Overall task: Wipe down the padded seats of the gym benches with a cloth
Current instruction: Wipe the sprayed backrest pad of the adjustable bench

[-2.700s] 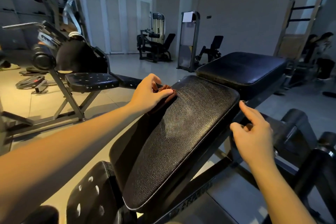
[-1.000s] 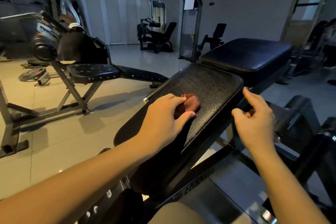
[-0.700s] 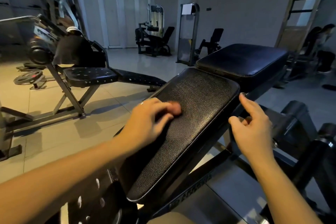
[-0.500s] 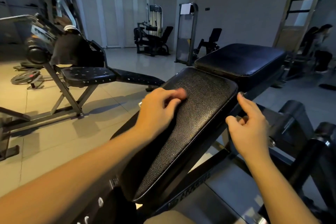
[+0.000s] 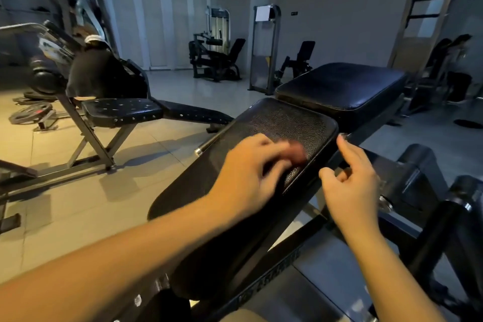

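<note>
A black textured padded seat (image 5: 264,125) slopes up away from me in the middle of the view. My left hand (image 5: 248,175) lies on its right half and holds a small reddish-brown cloth (image 5: 295,151) against the pad; only a blurred bit of cloth shows past the fingers. My right hand (image 5: 350,185) hovers at the pad's right edge, index finger raised, the other fingers loosely curled, holding nothing. A second, thicker black pad (image 5: 342,86) sits level just beyond the sloped one.
Another black bench (image 5: 122,111) on a steel frame stands to the left, with weight plates (image 5: 31,112) on the floor behind it. Black roller pads and frame parts (image 5: 428,191) crowd the right side. Machines line the far wall. Tiled floor lies between the benches.
My left hand has slid the cloth rightwards across the sloped pad, from its left side to near its right edge. My right hand has stayed beside the pad's edge.
</note>
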